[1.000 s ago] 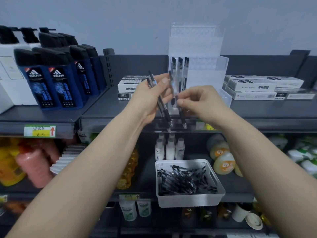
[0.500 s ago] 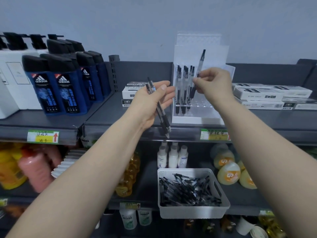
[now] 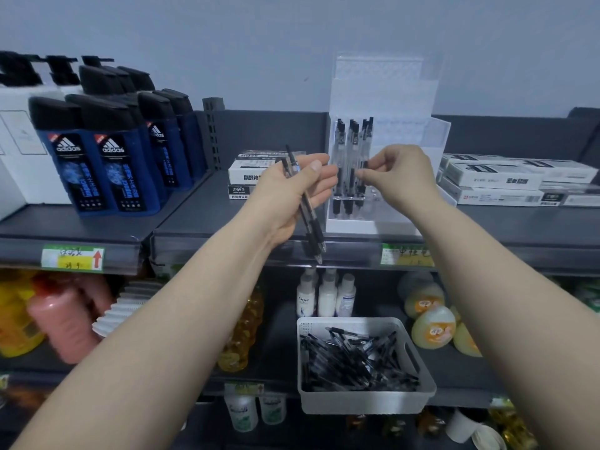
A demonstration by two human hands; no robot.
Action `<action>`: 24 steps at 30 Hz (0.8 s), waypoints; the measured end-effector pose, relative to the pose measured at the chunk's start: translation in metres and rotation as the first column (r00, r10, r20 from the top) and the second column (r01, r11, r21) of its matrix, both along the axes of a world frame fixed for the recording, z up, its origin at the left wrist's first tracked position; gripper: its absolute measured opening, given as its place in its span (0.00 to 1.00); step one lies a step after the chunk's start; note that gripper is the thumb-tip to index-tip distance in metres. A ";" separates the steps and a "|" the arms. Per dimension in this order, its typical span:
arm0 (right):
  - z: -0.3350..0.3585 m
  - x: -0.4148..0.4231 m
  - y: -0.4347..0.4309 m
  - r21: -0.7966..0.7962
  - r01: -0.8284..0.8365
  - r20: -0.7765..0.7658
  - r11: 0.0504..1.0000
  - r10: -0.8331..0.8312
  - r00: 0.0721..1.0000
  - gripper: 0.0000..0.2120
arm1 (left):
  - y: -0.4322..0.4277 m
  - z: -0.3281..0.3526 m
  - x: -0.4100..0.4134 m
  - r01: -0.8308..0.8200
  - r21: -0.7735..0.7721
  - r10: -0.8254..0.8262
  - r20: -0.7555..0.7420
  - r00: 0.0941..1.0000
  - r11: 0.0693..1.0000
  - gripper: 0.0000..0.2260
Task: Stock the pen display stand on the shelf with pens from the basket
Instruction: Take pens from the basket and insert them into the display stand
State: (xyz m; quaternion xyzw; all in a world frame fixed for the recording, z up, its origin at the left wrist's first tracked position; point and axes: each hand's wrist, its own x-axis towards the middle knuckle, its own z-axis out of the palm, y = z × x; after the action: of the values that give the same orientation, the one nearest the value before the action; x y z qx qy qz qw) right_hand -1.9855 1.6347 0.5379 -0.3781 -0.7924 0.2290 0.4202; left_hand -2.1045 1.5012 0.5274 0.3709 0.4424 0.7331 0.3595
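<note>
Pens [image 3: 308, 216], two or three clear ones with black grips, are lying slantwise in the left hand [image 3: 292, 196] at the centre of the frame. The hand is gripping them with the thumb pressing across the barrels, and their tips are pointing down past the shelf edge. Just to the right, the right hand [image 3: 399, 177] is pinching a single upright pen [image 3: 367, 138] between thumb and forefinger. This pen is standing at the right end of a short row of pens [image 3: 344, 164] in the pen display stand [image 3: 389, 92]. Whether it is fully seated in its hole cannot be told.

The stand, clear and white with stepped tiers, is sitting on the dark upper shelf [image 3: 211, 222] slightly right of centre, and most of its holes are showing bare. White boxes [image 3: 506, 177] are lying stacked to its right, and more boxes [image 3: 250, 177] are showing behind the left hand. Blue shower gel bottles [image 3: 107, 164] are standing at the upper left.

Below, at lower centre, the white basket [image 3: 363, 401] is resting on the next shelf down, holding a loose heap of pens [image 3: 357, 358]. Small white bottles [image 3: 324, 297] are standing just behind it.
</note>
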 end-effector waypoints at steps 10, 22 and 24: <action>-0.004 0.007 -0.003 -0.013 -0.027 0.030 1.000 0.027 0.999 0.10 | -0.002 0.000 0.001 0.051 -0.027 -0.051 -0.022 0.998 0.998 0.10; -0.038 0.005 -0.089 -0.299 -0.542 -0.115 0.785 0.535 0.837 0.06 | -0.015 -0.006 0.003 0.095 -0.020 -0.096 -0.049 0.994 0.995 0.11; -0.041 0.004 -0.088 -0.370 -0.576 -0.192 0.728 0.547 0.815 0.07 | -0.016 -0.007 0.006 0.093 -0.024 -0.094 -0.051 0.994 0.995 0.10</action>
State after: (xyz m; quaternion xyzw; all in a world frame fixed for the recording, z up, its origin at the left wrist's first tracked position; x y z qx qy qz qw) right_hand -1.9816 1.5466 0.4970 -0.1922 -0.7875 0.5200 0.2692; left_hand -2.0986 1.4849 0.5204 0.4064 0.4415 0.7007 0.3859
